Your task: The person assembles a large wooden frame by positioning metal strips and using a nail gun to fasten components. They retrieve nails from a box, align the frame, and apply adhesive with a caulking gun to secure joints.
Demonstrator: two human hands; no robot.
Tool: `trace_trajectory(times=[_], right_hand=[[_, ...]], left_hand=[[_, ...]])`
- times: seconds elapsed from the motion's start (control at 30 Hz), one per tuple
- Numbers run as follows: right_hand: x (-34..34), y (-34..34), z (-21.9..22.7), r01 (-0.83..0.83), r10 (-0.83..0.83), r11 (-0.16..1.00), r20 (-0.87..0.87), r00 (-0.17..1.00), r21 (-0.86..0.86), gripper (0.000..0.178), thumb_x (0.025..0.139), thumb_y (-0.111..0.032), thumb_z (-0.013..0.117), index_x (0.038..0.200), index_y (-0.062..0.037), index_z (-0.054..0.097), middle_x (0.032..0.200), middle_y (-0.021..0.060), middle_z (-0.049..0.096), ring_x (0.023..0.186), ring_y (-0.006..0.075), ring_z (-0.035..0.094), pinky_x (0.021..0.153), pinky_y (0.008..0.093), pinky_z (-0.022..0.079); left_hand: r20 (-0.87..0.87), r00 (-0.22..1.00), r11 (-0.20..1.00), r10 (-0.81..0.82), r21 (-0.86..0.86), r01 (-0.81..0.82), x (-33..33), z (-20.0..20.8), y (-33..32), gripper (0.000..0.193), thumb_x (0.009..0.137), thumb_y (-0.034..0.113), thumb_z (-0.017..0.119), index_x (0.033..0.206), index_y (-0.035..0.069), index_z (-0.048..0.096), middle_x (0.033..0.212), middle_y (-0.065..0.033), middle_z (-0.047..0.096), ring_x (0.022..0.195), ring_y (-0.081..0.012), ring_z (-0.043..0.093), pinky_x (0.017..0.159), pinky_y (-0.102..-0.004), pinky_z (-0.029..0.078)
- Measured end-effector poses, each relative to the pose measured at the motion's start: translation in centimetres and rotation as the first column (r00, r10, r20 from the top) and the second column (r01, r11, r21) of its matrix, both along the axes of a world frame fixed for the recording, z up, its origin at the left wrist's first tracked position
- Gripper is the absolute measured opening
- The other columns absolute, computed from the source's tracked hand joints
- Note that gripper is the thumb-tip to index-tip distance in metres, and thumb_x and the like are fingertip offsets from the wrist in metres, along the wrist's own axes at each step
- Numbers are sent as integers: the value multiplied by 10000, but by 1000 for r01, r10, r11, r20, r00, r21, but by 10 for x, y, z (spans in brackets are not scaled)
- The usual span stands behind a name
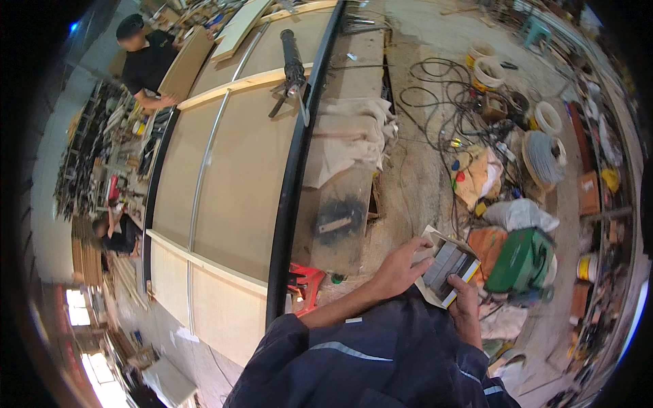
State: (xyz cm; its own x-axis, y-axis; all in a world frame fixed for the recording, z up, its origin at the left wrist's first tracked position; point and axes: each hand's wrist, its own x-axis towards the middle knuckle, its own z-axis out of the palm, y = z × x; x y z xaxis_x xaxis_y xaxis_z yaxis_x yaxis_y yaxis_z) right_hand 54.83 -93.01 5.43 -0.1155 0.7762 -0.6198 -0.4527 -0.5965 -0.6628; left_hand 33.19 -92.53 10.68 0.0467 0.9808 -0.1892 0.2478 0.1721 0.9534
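Observation:
My right hand (465, 307) grips a small opened cardboard box (432, 294) with a yellow and dark side, the thumb over its edge. Inside lie grey blocks (447, 261) that look like strips of staples or brads. At the box's left side is my left hand (400, 270), thumb and fingers apart near the raised flap; whether they touch it I cannot tell. To my left stretches a large panel frame (235, 163) with black edge rails, pale wooden crosspieces and a thin metal rod. A caulking gun (292, 64) rests on its near rail.
Across the panel a person (148, 64) holds a board (187, 61); another person (121, 231) sits farther off. A red tool or stand (306, 285) is beside the frame. On the right are cables (442, 85), buckets (488, 71), a wire spool (544, 158) and a green machine (520, 262).

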Motion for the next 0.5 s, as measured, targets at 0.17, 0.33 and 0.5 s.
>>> trace_trajectory(times=[0.17, 0.33, 0.5], right_hand=[[11, 160, 15, -218, 217, 975, 31, 976, 36, 469, 764, 3, 629, 1226, 38, 565, 1085, 112, 667, 948, 245, 671, 852, 367, 549], [-8, 288, 34, -219, 219, 973, 15, 976, 75, 500, 777, 23, 633, 1270, 56, 554, 1125, 135, 676, 971, 242, 680, 871, 362, 551], [-24, 401, 10, -164, 163, 986, 45, 986, 17, 487, 787, 50, 603, 1271, 56, 548, 1144, 137, 674, 995, 259, 676, 894, 380, 548]], left_hand=[[11, 989, 987, 147, -73, -146, 8, 29, 122, 414, 922, 241, 675, 1262, 28, 570, 1185, -187, 659, 1151, -295, 627, 930, -382, 486], [-48, 974, 975, 219, 45, -217, -3, 26, 238, 398, 930, 204, 653, 1274, 28, 556, 1149, -206, 666, 1042, -292, 668, 866, -367, 510], [55, 982, 983, 178, -56, -175, -21, 2, 374, 353, 923, 162, 666, 1217, -14, 581, 1173, -167, 660, 1156, -224, 601, 1017, -335, 429]])
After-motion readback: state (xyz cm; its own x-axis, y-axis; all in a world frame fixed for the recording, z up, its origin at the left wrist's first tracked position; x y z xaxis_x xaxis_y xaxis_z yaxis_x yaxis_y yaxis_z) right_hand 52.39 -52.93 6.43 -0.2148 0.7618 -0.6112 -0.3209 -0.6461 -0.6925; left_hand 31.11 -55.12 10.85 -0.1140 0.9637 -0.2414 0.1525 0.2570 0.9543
